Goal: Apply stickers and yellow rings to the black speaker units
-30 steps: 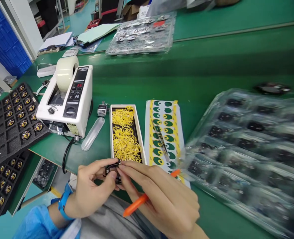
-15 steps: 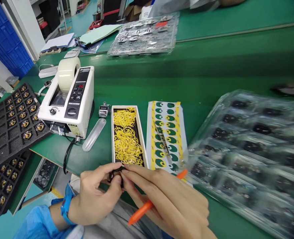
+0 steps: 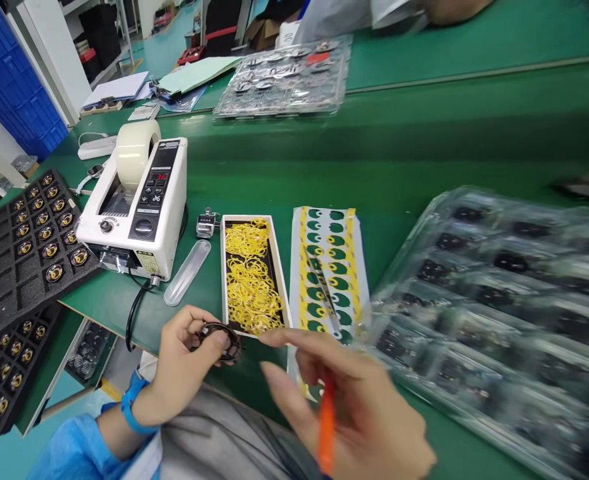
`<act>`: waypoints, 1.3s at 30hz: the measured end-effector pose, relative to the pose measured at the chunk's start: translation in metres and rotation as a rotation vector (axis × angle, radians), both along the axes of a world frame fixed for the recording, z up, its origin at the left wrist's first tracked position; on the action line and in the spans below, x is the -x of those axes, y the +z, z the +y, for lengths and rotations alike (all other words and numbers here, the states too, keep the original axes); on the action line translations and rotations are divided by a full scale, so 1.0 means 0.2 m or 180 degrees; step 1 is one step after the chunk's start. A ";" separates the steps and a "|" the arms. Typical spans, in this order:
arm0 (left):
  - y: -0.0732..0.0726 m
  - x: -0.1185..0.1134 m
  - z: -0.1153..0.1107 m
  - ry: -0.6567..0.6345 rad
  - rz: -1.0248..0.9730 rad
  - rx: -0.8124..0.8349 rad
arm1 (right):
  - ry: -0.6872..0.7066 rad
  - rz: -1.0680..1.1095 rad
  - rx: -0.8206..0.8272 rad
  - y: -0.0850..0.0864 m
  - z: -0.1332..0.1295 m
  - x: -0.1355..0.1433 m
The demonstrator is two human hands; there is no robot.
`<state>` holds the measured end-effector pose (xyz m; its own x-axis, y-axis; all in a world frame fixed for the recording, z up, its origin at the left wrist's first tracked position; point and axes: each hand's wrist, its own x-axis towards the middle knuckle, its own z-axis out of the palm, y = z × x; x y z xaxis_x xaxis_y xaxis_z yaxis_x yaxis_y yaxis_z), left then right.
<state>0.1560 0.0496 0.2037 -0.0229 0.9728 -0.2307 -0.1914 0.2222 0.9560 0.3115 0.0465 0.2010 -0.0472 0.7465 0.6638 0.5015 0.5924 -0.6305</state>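
My left hand [image 3: 182,370] pinches a round black part [image 3: 227,343] between thumb and fingers, at the near edge of a white box [image 3: 281,280] filled with yellow rings [image 3: 252,287]. To the right of it, my right hand [image 3: 359,400] is blurred; its thumb and index finger are apart, while an orange pen-like tool [image 3: 326,427] is held in the palm by the other fingers. Beyond that hand lies a sticker sheet [image 3: 297,247] with yellow and green shapes, and tweezers [image 3: 323,283] rest on it.
A white tape dispenser [image 3: 167,213] stands left of a small counter [image 3: 206,223] and a clear plastic strip [image 3: 187,273]. Black foam trays [image 3: 4,267] hold round parts at the left. Clear blister trays [image 3: 454,333] fill the right; another clear tray [image 3: 279,100] lies at the back.
My right hand has come away from the black part and moved right, thumb and index finger parting. The orange tool has swung more upright. My left hand has tilted the part, showing its ring shape.
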 end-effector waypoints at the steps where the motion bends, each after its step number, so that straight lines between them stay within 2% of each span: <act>1: 0.00 0.01 0.01 -0.0048 -0.0078 0.0077 | 0.0006 0.0095 0.0219 0.01 0.00 -0.02; 3: 0.00 0.02 0.02 -0.0222 -0.0215 0.0195 | 0.0207 0.0038 0.0583 0.04 0.03 -0.05; 5: 0.01 0.03 0.03 -0.0474 -0.0324 0.0260 | 0.0738 -0.0171 0.0834 0.06 0.06 -0.07; 8: 0.03 0.05 0.03 -0.0737 -0.0297 0.0266 | 0.1466 -0.0333 0.1066 0.06 0.09 -0.07; 10: 0.05 0.06 0.03 -0.0780 -0.0177 0.0232 | 0.1629 -0.0426 0.1050 0.05 0.08 -0.06; 15: 0.07 0.06 0.04 -0.0808 0.0054 0.0242 | 0.1533 -0.0723 0.0785 0.04 0.05 -0.04; 24: 0.06 0.07 0.06 -0.0911 -0.0069 0.0391 | 0.1604 -0.0397 0.1493 0.07 0.03 0.00; 29: 0.07 0.07 0.06 -0.0880 0.0006 0.0428 | 0.1730 -0.0587 0.1657 0.06 0.02 -0.03; 33: 0.08 0.07 0.05 -0.0910 0.0050 0.0477 | 0.1779 -0.0461 0.1826 0.05 0.02 -0.01; 39: 0.05 0.09 0.05 -0.0941 -0.0034 0.0576 | 0.1775 -0.0253 0.1978 0.03 0.01 0.00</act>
